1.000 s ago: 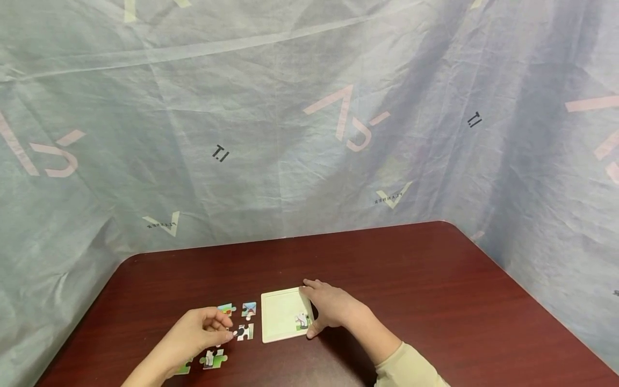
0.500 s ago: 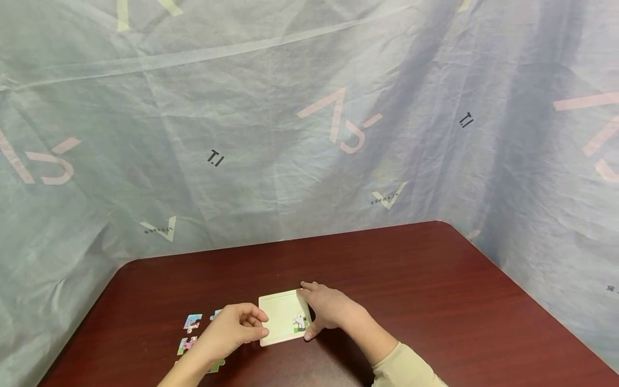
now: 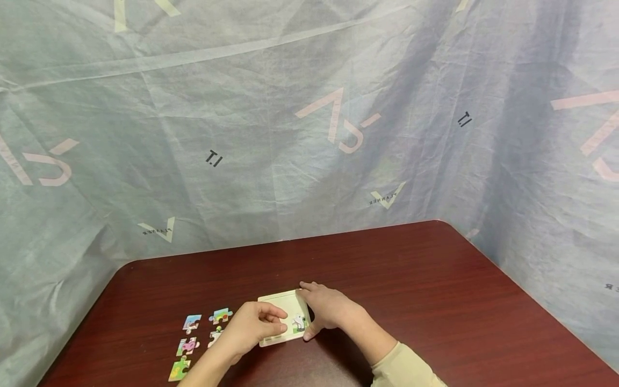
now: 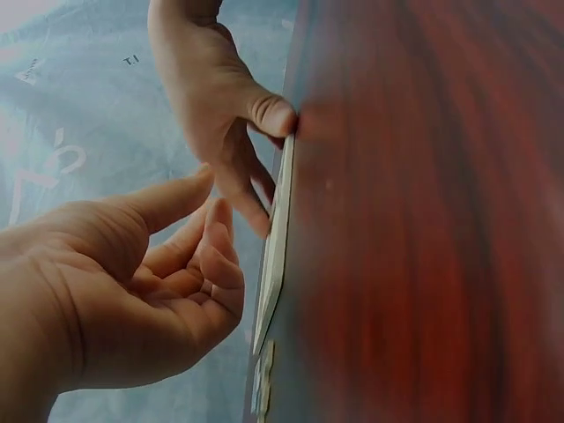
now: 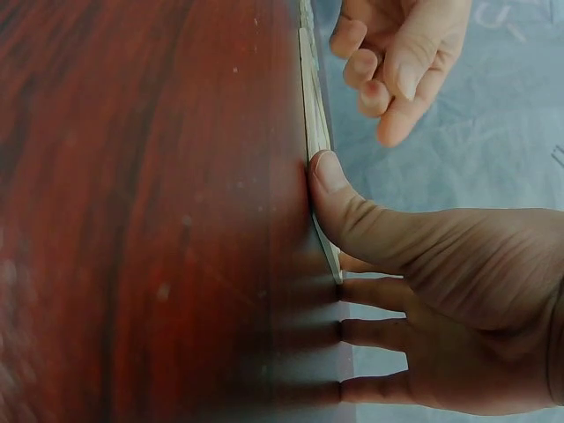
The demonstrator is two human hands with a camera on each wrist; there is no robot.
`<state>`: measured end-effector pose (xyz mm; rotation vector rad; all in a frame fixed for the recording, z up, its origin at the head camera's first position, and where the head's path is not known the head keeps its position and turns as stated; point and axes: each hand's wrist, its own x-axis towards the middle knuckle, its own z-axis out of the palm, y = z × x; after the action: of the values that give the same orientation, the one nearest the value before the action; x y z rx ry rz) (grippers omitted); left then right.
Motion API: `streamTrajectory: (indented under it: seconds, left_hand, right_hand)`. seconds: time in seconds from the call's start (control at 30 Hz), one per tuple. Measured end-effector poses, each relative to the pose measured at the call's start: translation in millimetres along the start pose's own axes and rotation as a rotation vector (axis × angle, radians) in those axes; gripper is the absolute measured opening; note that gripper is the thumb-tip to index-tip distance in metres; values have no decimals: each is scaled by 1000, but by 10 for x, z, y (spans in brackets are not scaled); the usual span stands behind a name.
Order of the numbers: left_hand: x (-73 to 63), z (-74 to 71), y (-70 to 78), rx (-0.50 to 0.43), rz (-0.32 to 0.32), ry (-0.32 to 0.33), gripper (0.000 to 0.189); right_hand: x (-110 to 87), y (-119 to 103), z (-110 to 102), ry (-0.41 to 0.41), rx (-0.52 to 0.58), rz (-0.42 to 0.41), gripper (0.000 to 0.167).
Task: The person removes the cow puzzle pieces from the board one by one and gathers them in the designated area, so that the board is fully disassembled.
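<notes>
A square, pale wooden puzzle tray (image 3: 275,296) lies on the table with one puzzle piece (image 3: 299,322), showing a white animal on green, in its near right corner. My right hand (image 3: 329,307) holds the tray by its right side, thumb at the near corner and fingers toward the far corner. Above the tray's left part hovers my left hand (image 3: 253,324), its fingers loosely curled and no piece visible between them. The left wrist view also shows the left hand (image 4: 150,273) apart from the tray's edge (image 4: 275,256); the right wrist view shows the right thumb (image 5: 330,176) against it.
Several loose jigsaw pieces lie left of the tray, among them a blue one (image 3: 192,322), a pink one (image 3: 186,346) and a green one (image 3: 179,370). The left arm hides others. A printed grey cloth (image 3: 271,134) hangs behind the dark red table (image 3: 411,279).
My left hand has moved right from the loose pieces to over the tray, uncovering the left pieces. The right hand has stayed on the tray. The head view shifted slightly.
</notes>
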<state>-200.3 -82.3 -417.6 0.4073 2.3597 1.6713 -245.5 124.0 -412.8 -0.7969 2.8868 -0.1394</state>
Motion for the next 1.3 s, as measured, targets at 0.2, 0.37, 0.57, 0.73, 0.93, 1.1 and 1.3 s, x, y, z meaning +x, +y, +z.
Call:
streamTrajectory:
  seconds: [0.2, 0.37, 0.57, 0.73, 0.93, 1.1, 1.3]
  left_hand:
    - [85, 90, -27, -5, 0, 0, 24]
    - [157, 135, -71, 25, 13, 25, 21]
    - [200, 176, -70, 65, -12, 83, 20]
    - [217, 218, -52, 189, -25, 119, 21]
    - [231, 252, -25, 273, -52, 138, 21]
    - [224, 256, -20, 260, -61, 132, 19]
    - [206, 263, -26, 222, -35, 115, 19]
  right_hand:
    - [-9, 3, -12, -7, -8, 0, 101]
    - [-10, -2, -18, -4, -17, -6, 101]
    - [-10, -12, -22, 8, -37, -23, 100]
    - [-7, -8, -8, 13, -39, -11, 100]
    - [-5, -13, -7, 23, -46, -15, 101]
    - [5, -15, -1, 25, -49, -12, 102]
    - [-5, -16, -6, 13, -41, 0, 102]
